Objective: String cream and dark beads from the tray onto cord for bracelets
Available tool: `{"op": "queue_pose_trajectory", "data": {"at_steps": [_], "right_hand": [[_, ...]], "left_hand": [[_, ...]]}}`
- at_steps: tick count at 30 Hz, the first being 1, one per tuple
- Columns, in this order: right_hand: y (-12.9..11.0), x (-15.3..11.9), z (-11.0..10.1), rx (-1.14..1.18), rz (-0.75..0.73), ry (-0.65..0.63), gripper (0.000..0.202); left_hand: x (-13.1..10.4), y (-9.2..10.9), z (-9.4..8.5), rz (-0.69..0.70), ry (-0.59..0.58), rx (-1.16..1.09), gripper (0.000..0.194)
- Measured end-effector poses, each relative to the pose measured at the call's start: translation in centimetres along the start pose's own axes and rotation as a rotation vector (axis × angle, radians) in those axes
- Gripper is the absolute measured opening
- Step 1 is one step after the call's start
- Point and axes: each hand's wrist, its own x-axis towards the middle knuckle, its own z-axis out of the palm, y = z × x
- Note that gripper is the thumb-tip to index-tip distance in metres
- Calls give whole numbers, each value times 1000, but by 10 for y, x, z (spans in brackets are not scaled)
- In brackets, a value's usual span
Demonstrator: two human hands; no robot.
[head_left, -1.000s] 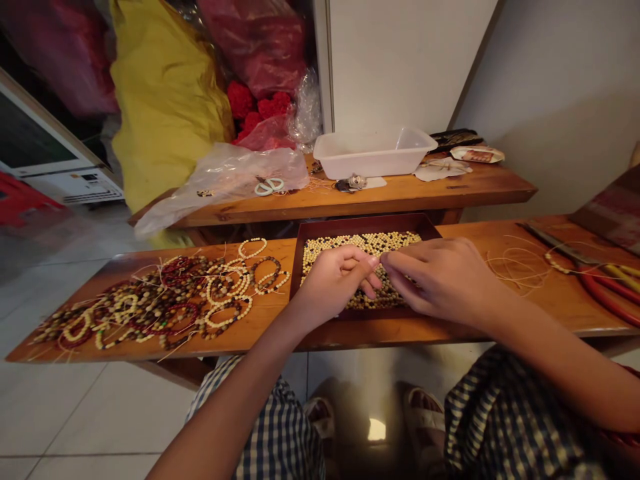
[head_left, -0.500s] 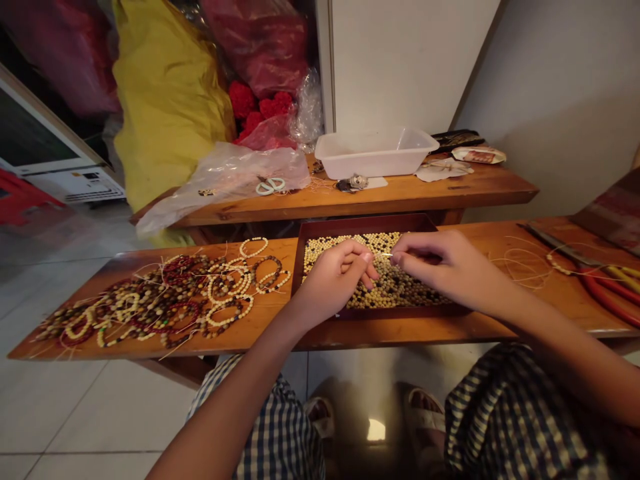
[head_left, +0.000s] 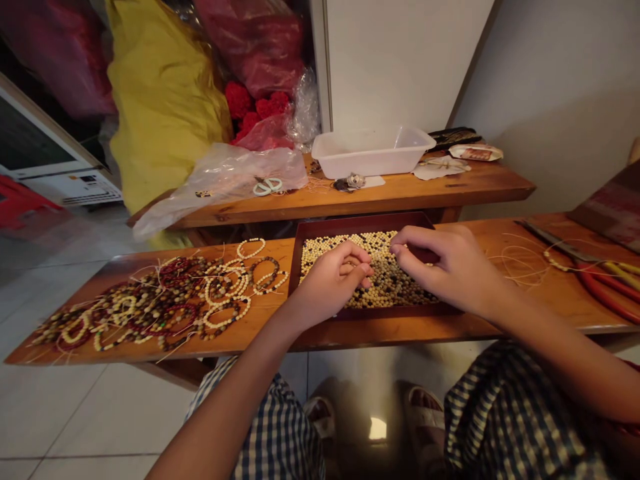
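A dark red tray (head_left: 300, 248) holds many small cream and dark beads (head_left: 383, 283). Above its left half is my left hand (head_left: 336, 277), fingers curled together in a pinch; what they hold is too small to make out. My right hand (head_left: 440, 267) hovers over the tray's right side, thumb and forefinger bent towards each other with a gap between the tips. I can see nothing between them. The two hands are apart. To the left lies a pile of beaded bracelets (head_left: 150, 303) on the wooden bench (head_left: 273, 310).
Red-handled pliers (head_left: 600, 287) and a thin cord with a few beads (head_left: 555, 261) lie at the right. On the rear bench (head_left: 225, 215) are a white plastic container (head_left: 373, 160), scissors (head_left: 267, 187) and a clear bag (head_left: 225, 172). A cardboard box (head_left: 613, 207) stands far right.
The shiny thin piece seen between my fingertips before is no longer visible. My right thumb and forefinger have parted slightly, and the gap between my hands is a little wider. The view has shifted slightly.
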Motion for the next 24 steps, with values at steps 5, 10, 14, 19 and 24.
{"op": "queue_pose_trajectory", "data": {"at_steps": [5,10,14,19,24], "right_hand": [[-2,-2,4,-98,-51,5,22],[-5,-1,7,-72,45,-56,24],[-1,3,7,89,149,-103,19],[4,6,11,217,155,-256,17],[5,5,20,235,159,-404,18]], "left_hand": [[0,0,0,6,-29,55,6],[1,0,-1,-2,-34,58,4],[3,-1,-1,-23,3,18,7],[5,-4,-2,-32,17,30,8],[5,-3,-2,-35,26,19,10]]}}
